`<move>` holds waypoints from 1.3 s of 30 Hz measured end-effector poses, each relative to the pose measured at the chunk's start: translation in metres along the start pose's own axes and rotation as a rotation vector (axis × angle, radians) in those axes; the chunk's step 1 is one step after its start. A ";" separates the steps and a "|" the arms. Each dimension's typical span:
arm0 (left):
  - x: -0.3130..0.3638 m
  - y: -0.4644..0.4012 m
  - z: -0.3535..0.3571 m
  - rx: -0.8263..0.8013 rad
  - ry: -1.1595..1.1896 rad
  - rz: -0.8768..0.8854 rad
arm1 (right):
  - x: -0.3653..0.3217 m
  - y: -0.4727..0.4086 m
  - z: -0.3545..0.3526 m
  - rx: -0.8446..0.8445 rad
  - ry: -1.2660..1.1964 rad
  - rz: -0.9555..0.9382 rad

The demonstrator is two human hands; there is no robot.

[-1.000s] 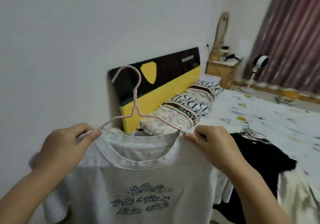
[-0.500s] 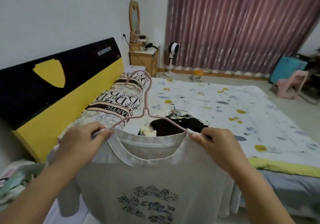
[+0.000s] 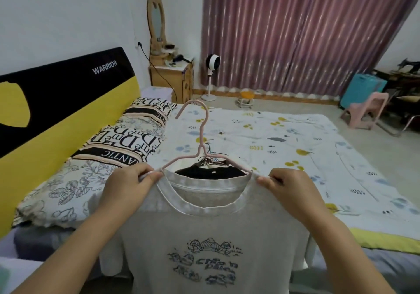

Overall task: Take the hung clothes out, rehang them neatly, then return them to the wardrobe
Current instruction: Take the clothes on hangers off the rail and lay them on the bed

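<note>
A light grey T-shirt [image 3: 211,225] with a blue print on the chest hangs on a pink wire hanger [image 3: 201,134], held up in front of me. My left hand [image 3: 129,187] pinches the shirt's left shoulder at the hanger's end. My right hand [image 3: 288,189] pinches the right shoulder in the same way. The hanger's hook points up and to the left. Behind the collar, a black garment [image 3: 211,172] on another hanger lies on the bed.
The bed [image 3: 284,148] with a patterned white sheet spreads ahead, pillows [image 3: 127,139] along the yellow and black headboard [image 3: 56,102] on the left. A wooden nightstand [image 3: 170,77], a standing fan [image 3: 212,75], purple curtains and a pink chair [image 3: 366,109] stand farther back.
My view has swung to the right, from the wall and headboard to the whole bed and curtains. Both hands keep the same hold on the shirt's shoulders.
</note>
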State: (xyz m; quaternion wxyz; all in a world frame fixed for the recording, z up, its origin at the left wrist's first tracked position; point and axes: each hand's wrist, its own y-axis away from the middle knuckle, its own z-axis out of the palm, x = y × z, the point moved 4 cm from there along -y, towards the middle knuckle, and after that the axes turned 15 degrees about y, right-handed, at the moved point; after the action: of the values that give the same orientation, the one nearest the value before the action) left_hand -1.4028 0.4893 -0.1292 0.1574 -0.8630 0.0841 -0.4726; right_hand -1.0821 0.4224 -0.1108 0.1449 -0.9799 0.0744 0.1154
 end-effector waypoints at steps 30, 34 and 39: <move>-0.280 -0.316 0.345 -0.248 0.075 -0.407 | 0.081 -0.277 0.408 -0.740 0.243 0.231; -0.317 -0.310 0.374 -0.326 0.017 -0.457 | 0.091 -0.277 0.456 -0.844 0.272 0.243; -0.323 -0.272 0.390 -0.453 -0.497 -0.264 | 0.096 -0.275 0.483 -0.846 0.298 0.266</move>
State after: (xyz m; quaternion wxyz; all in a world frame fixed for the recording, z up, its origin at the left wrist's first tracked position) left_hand -1.2494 0.9134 -0.4849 -0.0846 -0.9680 0.0336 -0.2339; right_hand -1.0391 0.8176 -0.5111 -0.2955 -0.9408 0.1657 0.0109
